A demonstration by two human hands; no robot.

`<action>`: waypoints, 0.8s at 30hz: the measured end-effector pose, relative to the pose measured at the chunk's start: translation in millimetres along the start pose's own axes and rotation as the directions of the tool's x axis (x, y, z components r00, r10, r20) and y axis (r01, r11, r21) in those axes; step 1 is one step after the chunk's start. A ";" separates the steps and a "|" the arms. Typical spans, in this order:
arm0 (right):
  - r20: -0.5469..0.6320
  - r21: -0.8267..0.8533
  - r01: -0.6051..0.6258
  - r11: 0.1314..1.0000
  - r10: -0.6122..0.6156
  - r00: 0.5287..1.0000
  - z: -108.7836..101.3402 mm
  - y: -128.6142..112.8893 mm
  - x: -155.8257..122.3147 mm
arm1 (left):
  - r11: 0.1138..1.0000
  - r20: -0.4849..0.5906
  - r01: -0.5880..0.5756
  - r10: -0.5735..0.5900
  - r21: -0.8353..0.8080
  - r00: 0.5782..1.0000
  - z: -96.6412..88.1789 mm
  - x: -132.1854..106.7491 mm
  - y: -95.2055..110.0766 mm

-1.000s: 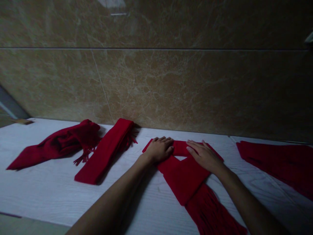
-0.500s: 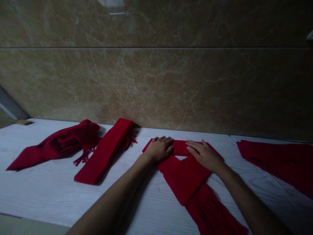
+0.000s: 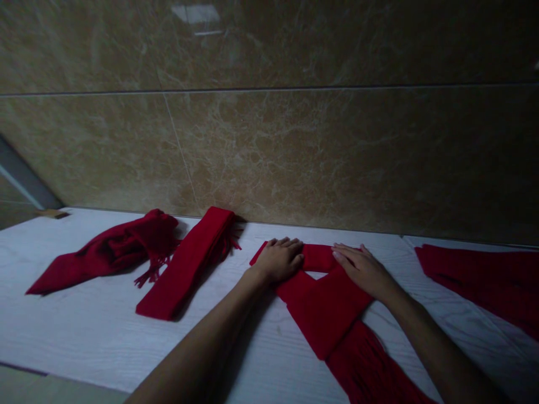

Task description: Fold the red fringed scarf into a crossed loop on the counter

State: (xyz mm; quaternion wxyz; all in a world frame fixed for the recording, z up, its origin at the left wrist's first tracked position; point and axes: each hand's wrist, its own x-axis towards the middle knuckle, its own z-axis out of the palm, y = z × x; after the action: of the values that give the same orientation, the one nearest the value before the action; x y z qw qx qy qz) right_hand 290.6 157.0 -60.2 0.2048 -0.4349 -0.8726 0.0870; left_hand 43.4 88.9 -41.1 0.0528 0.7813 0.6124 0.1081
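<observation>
A red scarf lies on the white wood-grain surface, folded into a loop with its two ends crossed and a fringe trailing towards me. My left hand rests flat on the upper left corner of the loop, fingers stretched out. On the upper right corner lies my right hand, also flat with its fingers extended. Between them a straight band of the scarf runs along the top, above a small gap showing the white surface.
To the left lie a narrow folded red scarf and a loosely bunched one, both fringed. More red cloth lies at the right. A marbled tile wall rises behind the white surface. A small wooden piece sits far left.
The whole view has shifted slightly, with things now a little further right and lower. My right hand has slid a little to the right along the scarf; my left stays in place.
</observation>
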 end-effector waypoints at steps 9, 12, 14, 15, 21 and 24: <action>-0.024 0.017 -0.010 1.000 0.010 1.000 -0.3 -1.1 -0.7 | 1.000 0.006 0.004 -0.004 0.012 1.000 -0.5 -0.8 1.0; -0.019 0.023 0.001 1.000 -0.001 1.000 -1.1 -3.0 -1.5 | 1.000 -0.005 0.001 -0.001 0.015 1.000 0.1 -0.6 0.3; -0.014 0.023 0.005 1.000 -0.005 1.000 -1.4 -4.1 -2.0 | 1.000 -0.008 -0.005 0.005 0.014 1.000 0.7 -0.2 -0.4; -0.015 0.022 0.007 1.000 -0.007 1.000 -1.5 -4.4 -2.3 | 1.000 -0.007 -0.006 0.007 0.014 1.000 1.0 0.1 -0.7; -0.025 0.007 0.031 0.999 -0.031 0.999 -2.0 -6.4 -2.7 | 1.000 -0.001 -0.003 0.003 0.019 1.000 1.2 0.4 -0.7; -0.014 0.012 0.061 0.998 -0.061 0.998 -1.1 -10.0 -2.8 | 1.000 -0.009 -0.007 0.007 0.022 1.000 1.3 -0.1 -0.6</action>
State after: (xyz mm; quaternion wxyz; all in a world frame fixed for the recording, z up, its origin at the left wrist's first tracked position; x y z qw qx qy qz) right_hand 285.4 148.7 -56.7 0.2160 -0.4072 -0.8835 0.0833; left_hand 43.1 89.0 -42.4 0.0413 0.7834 0.6112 0.1050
